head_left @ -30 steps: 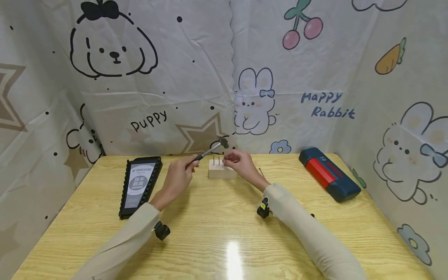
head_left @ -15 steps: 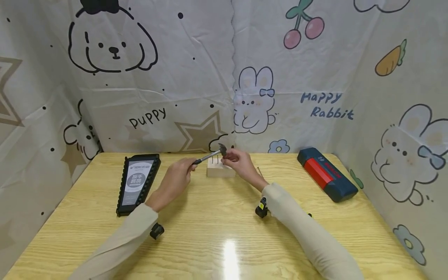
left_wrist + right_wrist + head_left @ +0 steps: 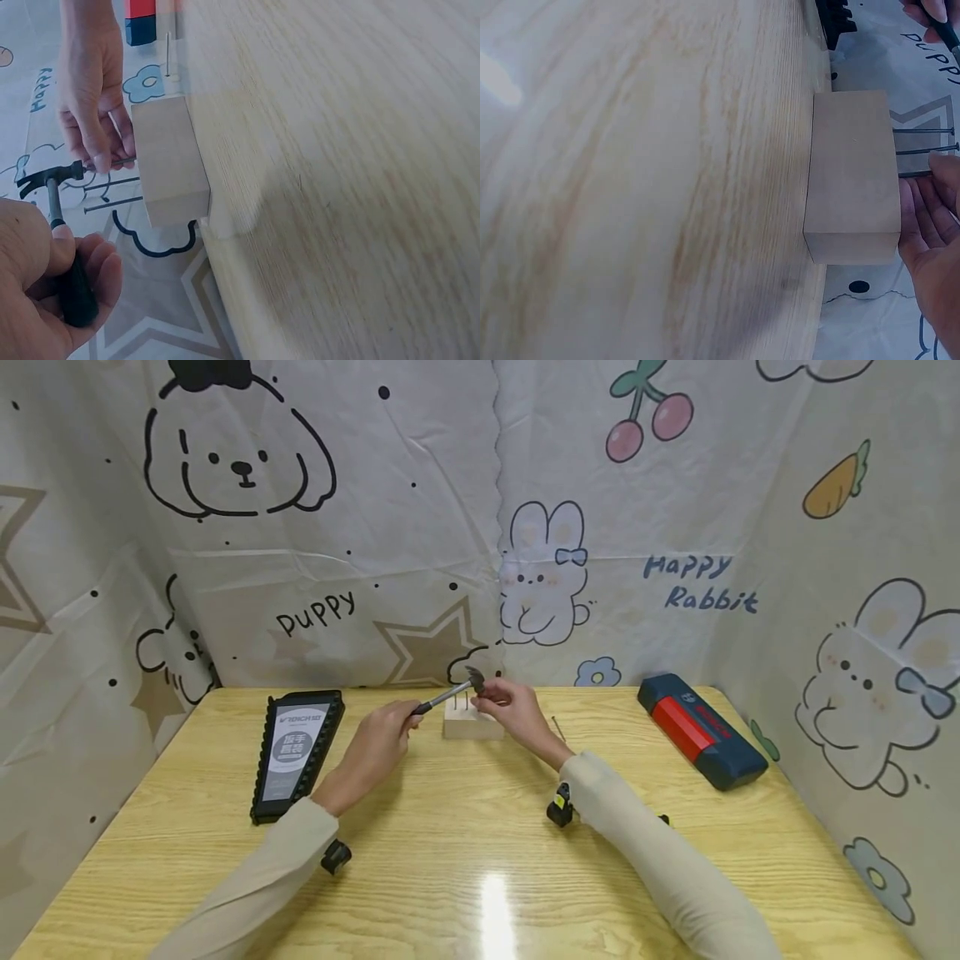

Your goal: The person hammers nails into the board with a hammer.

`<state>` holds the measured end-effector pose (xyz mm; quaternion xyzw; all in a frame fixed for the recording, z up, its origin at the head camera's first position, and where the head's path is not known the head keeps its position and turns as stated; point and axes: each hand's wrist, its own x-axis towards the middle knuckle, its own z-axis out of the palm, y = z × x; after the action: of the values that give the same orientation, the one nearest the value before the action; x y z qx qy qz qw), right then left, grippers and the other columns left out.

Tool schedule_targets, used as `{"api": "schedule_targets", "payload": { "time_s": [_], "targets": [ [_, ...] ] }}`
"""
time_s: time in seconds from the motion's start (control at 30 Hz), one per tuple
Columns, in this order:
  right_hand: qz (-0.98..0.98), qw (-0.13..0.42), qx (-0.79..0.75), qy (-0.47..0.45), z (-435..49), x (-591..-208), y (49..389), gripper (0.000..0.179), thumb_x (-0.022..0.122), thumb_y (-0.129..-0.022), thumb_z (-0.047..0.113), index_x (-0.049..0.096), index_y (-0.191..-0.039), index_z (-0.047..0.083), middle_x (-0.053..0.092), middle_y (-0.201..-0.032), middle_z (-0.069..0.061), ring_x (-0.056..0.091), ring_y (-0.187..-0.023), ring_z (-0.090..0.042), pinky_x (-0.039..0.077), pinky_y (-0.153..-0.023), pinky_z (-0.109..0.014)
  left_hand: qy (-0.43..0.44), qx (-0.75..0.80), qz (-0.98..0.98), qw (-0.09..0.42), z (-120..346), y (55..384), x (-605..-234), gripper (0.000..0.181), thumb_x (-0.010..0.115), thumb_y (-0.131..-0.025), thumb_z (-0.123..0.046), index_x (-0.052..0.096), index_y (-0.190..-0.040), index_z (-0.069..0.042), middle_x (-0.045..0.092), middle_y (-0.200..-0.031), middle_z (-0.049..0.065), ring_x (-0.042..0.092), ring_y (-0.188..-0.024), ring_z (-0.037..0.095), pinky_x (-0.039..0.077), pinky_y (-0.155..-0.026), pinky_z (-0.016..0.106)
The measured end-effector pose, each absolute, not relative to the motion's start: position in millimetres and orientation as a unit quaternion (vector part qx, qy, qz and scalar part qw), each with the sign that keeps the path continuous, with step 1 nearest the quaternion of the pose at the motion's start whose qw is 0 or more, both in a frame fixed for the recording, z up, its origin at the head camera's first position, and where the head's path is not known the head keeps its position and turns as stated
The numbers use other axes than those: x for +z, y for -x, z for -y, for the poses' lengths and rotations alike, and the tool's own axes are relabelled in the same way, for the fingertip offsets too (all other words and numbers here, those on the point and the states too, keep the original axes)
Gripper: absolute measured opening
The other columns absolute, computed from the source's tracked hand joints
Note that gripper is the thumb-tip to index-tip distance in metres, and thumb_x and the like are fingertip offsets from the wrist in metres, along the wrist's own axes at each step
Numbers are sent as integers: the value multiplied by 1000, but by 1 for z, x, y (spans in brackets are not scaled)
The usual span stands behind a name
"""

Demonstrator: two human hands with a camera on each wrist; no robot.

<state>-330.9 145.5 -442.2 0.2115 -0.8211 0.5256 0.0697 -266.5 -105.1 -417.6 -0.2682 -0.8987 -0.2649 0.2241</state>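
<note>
My left hand (image 3: 378,739) grips the black handle of a small claw hammer (image 3: 54,184). In the left wrist view the hammer's head is at the top of the nail that my right hand (image 3: 513,714) pinches between thumb and fingers. That nail (image 3: 915,174) stands upright on a pale wooden block (image 3: 855,165), its point at the block's top face. Two more nails (image 3: 112,202) stand upright in the block beside it. The right hand's fingers lie close to the block's top, and in the head view they partly hide the held nail.
Another nail (image 3: 558,727) is to the right of the block, beyond my right wrist. A black wrench-set holder (image 3: 296,752) lies on the left of the wooden table (image 3: 420,860). A blue and red Bosch case (image 3: 701,731) lies at the right. A printed cloth hangs behind.
The hammer head has come down from above the block to the pinched nail, then stayed nearly still. My right hand keeps its pinch. The head view has shifted slightly.
</note>
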Motion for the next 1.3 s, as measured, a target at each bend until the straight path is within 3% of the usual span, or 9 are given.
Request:
{"api": "schedule_targets", "payload": {
  "time_s": [0.2,0.43,0.77,1.3],
  "targets": [
    [819,74,526,-217,-145,-442,332,18,74,-99,10,73,-112,-2,76,-107,-15,73,-95,-24,59,-87,-31,260,-282,894,232,105,268,-416,10,64,-103,1,72,-105,6,72,-90,14,72,-79,26,60,-70,41],
    [824,69,523,-206,-145,-443,329,22,73,-100,12,71,-115,-4,76,-110,-16,73,-100,-28,59,-93,-38,261,-357,844,302,104,268,-410,12,61,-104,3,68,-112,6,69,-91,17,69,-77,28,59,-67,41],
    [820,79,526,-213,-144,-442,331,18,75,-98,8,72,-111,-4,76,-107,-17,73,-98,-29,59,-93,-38,272,-272,902,196,108,273,-417,8,63,-103,1,69,-99,5,68,-84,12,67,-73,23,57,-65,38],
    [819,53,530,-216,-149,-444,336,16,74,-99,10,72,-111,-1,77,-109,-17,74,-99,-29,60,-91,-38,269,-301,890,211,108,269,-424,8,63,-104,0,69,-100,3,69,-86,11,67,-75,22,57,-68,39]
  ]
}}
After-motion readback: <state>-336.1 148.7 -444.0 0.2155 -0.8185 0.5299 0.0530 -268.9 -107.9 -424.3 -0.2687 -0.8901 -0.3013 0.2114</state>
